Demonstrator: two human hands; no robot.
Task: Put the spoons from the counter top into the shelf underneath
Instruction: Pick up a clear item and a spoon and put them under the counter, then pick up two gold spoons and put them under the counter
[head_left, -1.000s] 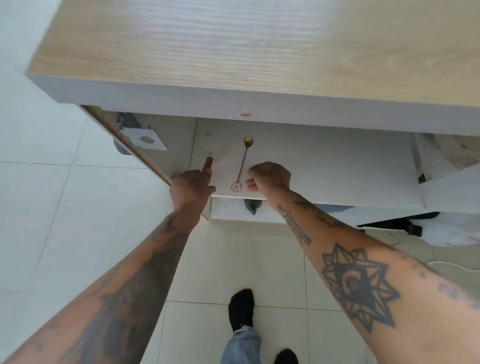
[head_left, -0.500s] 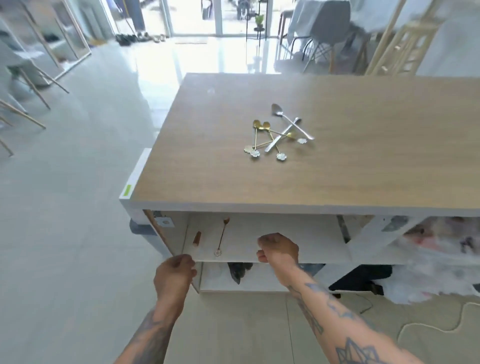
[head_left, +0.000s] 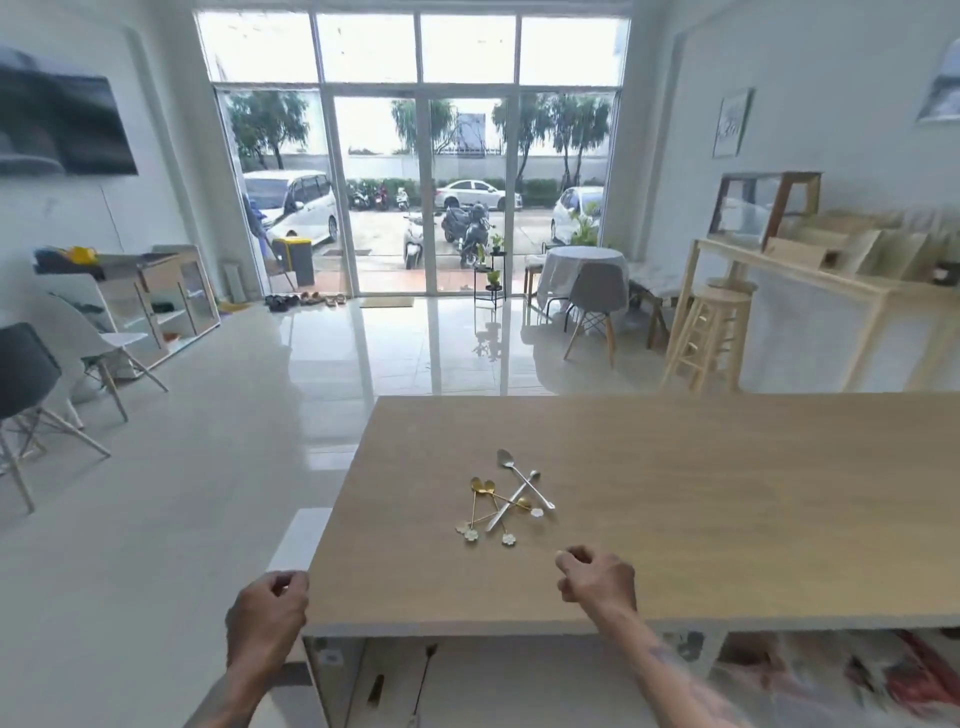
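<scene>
Wooden surface (head_left: 727, 493) carries a pile of spoons (head_left: 511, 496), likely light, stiff and slippery, best pinched mid-handle. Right hand (head_left: 597, 574) hovers near them, left hand (head_left: 267, 613) at the corner, each grip loosely curled, empty.

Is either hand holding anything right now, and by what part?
Nothing: the left hand and right hand are loosely curled and empty; the spoons lie untouched on the counter.

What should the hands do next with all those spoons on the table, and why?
Probably the right hand should reach forward to the spoon pile and pinch one gold spoon by its flower end. That hand is nearest, holds nothing, and several spoons lie crossed on the counter top, while only one spoon shows on the shelf below.
</scene>
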